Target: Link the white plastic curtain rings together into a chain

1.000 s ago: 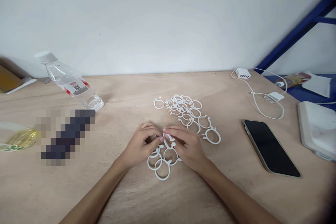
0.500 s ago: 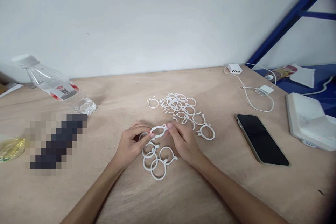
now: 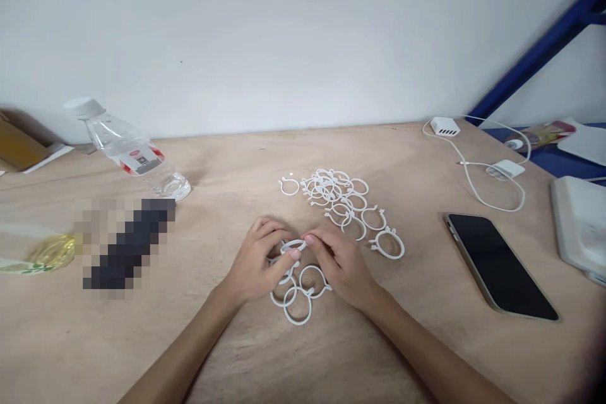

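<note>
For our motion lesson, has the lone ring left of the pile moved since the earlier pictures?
No: the lone ring keeps its place against the bottle and pile; only the view shifts.

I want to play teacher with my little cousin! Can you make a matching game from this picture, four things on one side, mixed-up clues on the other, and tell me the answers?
Things:
1. Phone
2. Left hand
3. Bottle
4. Ring pile

Clues:
A. See-through, with a white cap
B. White and overlapping
C. Holding a white ring together with the right hand
D. Lying flat, dark side up

Right pairs: 1-D, 2-C, 3-A, 4-B
</note>
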`<action>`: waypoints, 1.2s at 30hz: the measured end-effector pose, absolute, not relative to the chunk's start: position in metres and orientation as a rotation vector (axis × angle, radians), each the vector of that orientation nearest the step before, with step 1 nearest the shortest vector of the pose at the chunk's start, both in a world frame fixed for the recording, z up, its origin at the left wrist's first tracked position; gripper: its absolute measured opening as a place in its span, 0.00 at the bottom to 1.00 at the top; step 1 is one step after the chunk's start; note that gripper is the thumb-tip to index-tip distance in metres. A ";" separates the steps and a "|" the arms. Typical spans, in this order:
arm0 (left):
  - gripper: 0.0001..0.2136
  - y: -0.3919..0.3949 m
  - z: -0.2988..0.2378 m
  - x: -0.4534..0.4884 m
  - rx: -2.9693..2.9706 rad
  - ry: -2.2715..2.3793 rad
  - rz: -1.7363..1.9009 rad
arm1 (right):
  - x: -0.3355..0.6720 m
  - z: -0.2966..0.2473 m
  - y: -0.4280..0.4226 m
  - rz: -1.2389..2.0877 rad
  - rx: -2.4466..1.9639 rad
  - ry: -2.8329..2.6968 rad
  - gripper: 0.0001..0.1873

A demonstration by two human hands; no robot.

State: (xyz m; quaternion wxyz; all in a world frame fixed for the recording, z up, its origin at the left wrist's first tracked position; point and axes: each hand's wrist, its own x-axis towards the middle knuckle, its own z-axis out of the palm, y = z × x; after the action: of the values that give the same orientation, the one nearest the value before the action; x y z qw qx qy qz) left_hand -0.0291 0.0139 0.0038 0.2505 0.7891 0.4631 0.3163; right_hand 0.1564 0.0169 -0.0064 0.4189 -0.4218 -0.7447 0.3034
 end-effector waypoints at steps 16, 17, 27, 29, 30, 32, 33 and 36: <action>0.26 0.016 -0.005 -0.031 2.235 1.226 0.796 | 0.156 -0.004 0.018 0.920 -0.956 -1.930 0.15; 0.26 0.016 -0.005 -0.031 2.233 1.220 0.793 | 0.156 -0.004 0.019 0.918 -0.942 -1.930 0.15; 0.29 0.016 -0.001 -0.031 2.204 1.208 0.781 | 0.156 -0.002 0.020 0.789 -0.985 -1.891 0.17; 0.29 0.017 0.000 -0.031 2.195 1.218 0.792 | 0.156 -0.005 0.020 0.594 -1.119 -1.771 0.15; 0.29 0.017 0.000 -0.031 2.196 1.212 0.793 | 0.157 -0.006 0.020 0.490 -1.193 -1.702 0.11; 0.27 0.016 0.000 -0.031 2.207 1.200 0.789 | 0.157 -0.010 0.022 0.325 -1.326 -1.628 0.03; 0.26 0.016 0.000 -0.032 2.217 1.197 0.786 | 0.157 -0.012 0.023 0.274 -1.384 -1.636 0.04; 0.17 0.015 0.000 -0.033 2.265 1.219 0.779 | 0.156 -0.016 0.024 0.215 -1.542 -1.727 0.14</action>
State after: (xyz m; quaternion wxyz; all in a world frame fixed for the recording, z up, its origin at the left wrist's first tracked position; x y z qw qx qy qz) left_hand -0.0327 0.0149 -0.0004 0.2251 0.8213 0.4418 0.2823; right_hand 0.1559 0.0242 -0.0156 0.3970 -0.6088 -0.6816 0.0849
